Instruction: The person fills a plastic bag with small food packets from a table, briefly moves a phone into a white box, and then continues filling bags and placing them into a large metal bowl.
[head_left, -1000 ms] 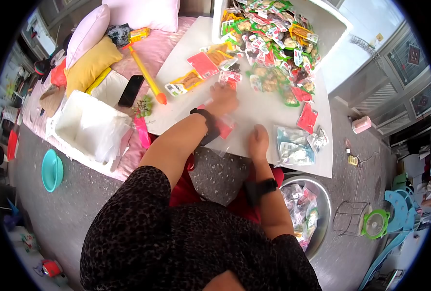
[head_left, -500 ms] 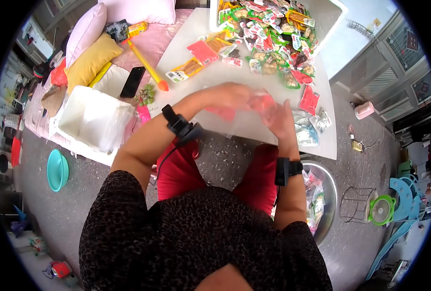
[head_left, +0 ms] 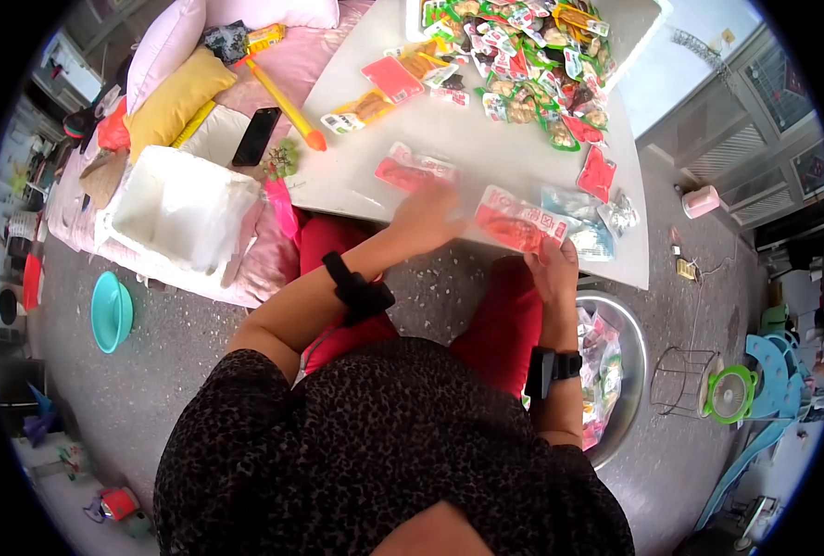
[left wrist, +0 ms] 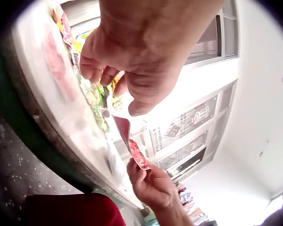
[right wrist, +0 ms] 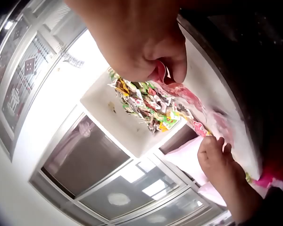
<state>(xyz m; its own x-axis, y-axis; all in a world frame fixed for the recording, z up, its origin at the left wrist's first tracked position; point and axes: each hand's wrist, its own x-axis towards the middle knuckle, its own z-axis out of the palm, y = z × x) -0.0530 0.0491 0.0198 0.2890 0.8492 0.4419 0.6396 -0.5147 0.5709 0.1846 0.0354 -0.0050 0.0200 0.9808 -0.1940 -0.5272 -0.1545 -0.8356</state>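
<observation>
1. Over the near edge of the table (head_left: 472, 148), the person holds a red packet (head_left: 520, 224) in the air between both hands.
2. The right grip (head_left: 553, 269) pinches the near end of this packet. In the right wrist view the thumb presses against a curled finger on a red edge.
3. The left grip (head_left: 426, 218) is blurred in the head view. In the left wrist view its fingers are curled and its thumb pinches the other end of the packet.
4. A second red packet (head_left: 412, 170) lies flat on the table, just beyond the left grip and apart from it.
5. A pile of mixed snack packets (head_left: 532, 74) covers the far part of the table, well apart from both hands.
6. A metal basin (head_left: 641, 371) with more packets stands on the floor beside the right forearm.
7. A white box (head_left: 176, 208) sits on the pink bed (head_left: 305, 79) at the left, near a black phone (head_left: 256, 136).
</observation>
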